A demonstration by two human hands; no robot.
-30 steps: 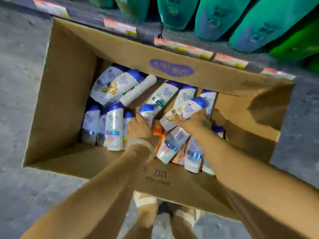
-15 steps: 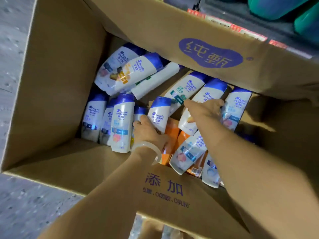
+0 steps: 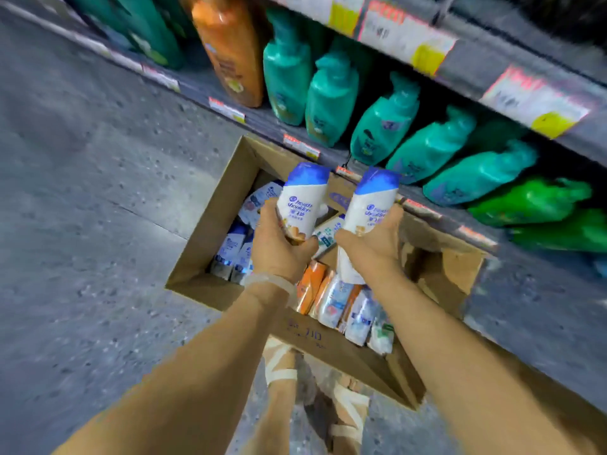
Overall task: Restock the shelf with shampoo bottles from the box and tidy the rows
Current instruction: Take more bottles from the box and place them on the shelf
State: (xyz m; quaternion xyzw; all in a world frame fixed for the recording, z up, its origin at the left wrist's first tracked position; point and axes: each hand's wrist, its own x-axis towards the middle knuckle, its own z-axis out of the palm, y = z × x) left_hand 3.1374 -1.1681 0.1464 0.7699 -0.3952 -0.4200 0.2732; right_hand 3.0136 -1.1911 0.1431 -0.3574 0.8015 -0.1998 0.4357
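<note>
Two bottles now lifted above box | left grip holds bottle | right grip holds second bottle

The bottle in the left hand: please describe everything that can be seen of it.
The bottle in the left hand is white, looks like plastic, and has a blue cap at the top. Blue lettering runs across its front, with an orange-brown patch near its base. It is held roughly upright, tilted slightly, above the open cardboard box. The left hand grips its lower part, fingers curled round it, hiding the base. It stands apart from the similar bottle in the right hand.
</note>
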